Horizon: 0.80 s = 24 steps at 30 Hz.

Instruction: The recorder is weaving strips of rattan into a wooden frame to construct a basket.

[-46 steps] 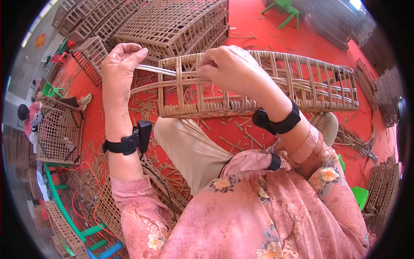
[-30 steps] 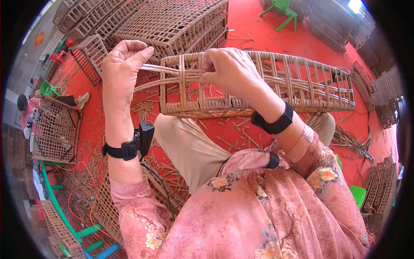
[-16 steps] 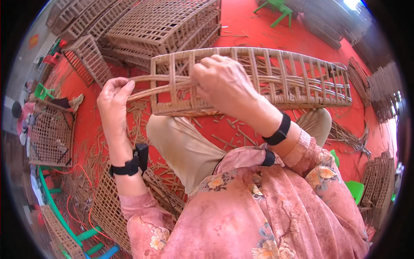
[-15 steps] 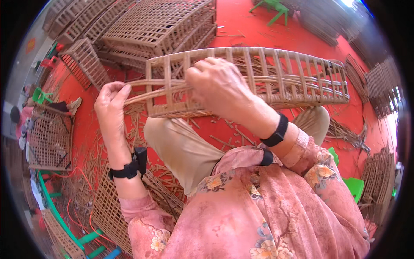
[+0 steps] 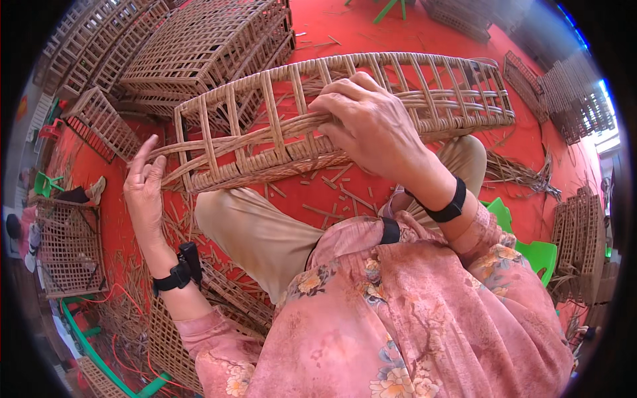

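Wickerwork, one long brown frame point(image 5: 302, 150), slants across the upper middle of the picture, its left end lower than its right. Upright bars divide it into a row of openings; both long edges are closely wrapped with cane. Pale brown strands point(image 5: 265, 137) run lengthwise between the bars, at least two groups poking past the left end. Two hands work at it. The right hand point(image 5: 375, 123), at centre, is curled around the strands, fingertips hidden. The left hand point(image 5: 144, 189), left of centre, is half open beside the loose ends, index finger extended; I cannot tell whether it grips any. Each wrist wears one black strap point(image 5: 452, 204). One small green chair point(image 5: 46, 184) stands at far left.
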Motion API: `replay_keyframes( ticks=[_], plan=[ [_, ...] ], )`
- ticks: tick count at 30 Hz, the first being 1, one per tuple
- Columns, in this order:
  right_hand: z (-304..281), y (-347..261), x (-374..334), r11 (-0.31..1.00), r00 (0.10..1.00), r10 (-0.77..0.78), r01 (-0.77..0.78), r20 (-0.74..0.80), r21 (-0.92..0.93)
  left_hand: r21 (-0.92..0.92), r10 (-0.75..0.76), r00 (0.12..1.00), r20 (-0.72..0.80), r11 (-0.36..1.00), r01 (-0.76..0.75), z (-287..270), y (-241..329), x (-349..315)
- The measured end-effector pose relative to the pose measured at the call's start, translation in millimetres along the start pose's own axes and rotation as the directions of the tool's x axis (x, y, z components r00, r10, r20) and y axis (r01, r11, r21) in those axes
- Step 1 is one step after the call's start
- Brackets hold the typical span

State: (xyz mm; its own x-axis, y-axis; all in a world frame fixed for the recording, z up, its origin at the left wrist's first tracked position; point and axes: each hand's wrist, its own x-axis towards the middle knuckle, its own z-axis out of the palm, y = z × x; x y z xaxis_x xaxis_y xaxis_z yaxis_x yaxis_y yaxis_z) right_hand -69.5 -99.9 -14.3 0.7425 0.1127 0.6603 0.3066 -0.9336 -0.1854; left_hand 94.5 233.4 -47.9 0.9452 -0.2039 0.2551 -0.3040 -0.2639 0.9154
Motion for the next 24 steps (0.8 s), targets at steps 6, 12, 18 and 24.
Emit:
replay_keyframes(
  ticks=[6, 12, 18, 24],
  plan=[
    [1, 7, 6, 0.999, 0.989, 0.029, -0.033, 0.142, 0.027, 0.533, 0.118, 0.975, 0.186, 0.822, -0.201, -9, 23, 14],
    [2, 6, 9, 0.996, 0.984, 0.076, -0.082, 0.159, 0.032, 0.192, -0.037, 0.965, 0.26, 0.981, -0.014, -16, 17, 35],
    [-2, 14, 31, 0.997, 0.976, 0.036, -0.049, 0.217, 0.057, -0.035, -0.018, 0.978, 0.207, 0.999, 0.026, -3, 2, 41],
    [-3, 14, 43, 0.997, 0.926, 0.062, -0.074, 0.372, 0.02, -0.038, -0.055, 0.986, 0.159, 0.997, 0.062, -12, -3, 50]
  ],
)
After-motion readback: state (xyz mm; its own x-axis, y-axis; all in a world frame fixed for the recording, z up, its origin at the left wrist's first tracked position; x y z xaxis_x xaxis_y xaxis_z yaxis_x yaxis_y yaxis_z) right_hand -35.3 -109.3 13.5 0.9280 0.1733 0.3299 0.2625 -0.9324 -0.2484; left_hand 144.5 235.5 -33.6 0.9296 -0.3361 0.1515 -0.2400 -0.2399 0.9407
